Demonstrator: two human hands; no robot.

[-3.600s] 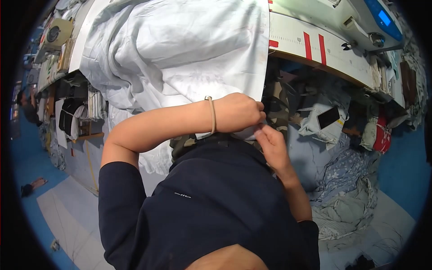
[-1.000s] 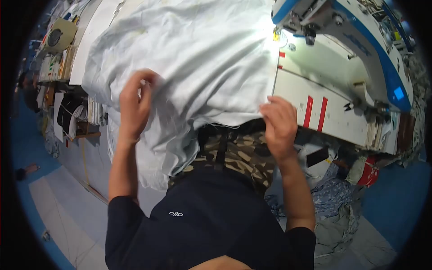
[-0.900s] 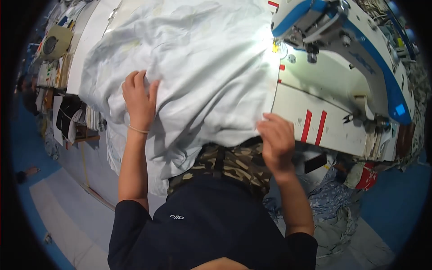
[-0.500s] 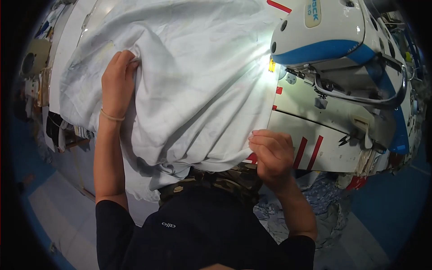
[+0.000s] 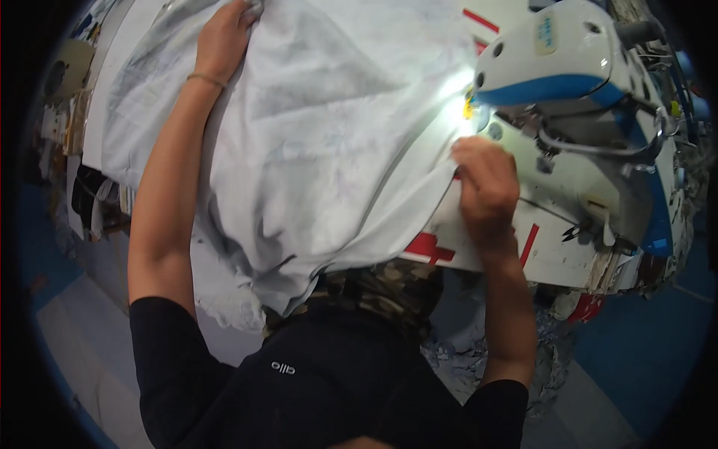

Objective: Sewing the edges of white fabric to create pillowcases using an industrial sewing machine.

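Pinching white cloth [image 5: 321,150] — left hand [image 5: 223,41], right hand [image 5: 489,183] — both farther forward than before.

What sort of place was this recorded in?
Probably a sewing workshop: a large, wrinkled white cloth sheet is spread over a white, flat-topped worktable, beside a bulky white-and-blue sewing machine, with a crumpled grey fabric heap lower down at the right.
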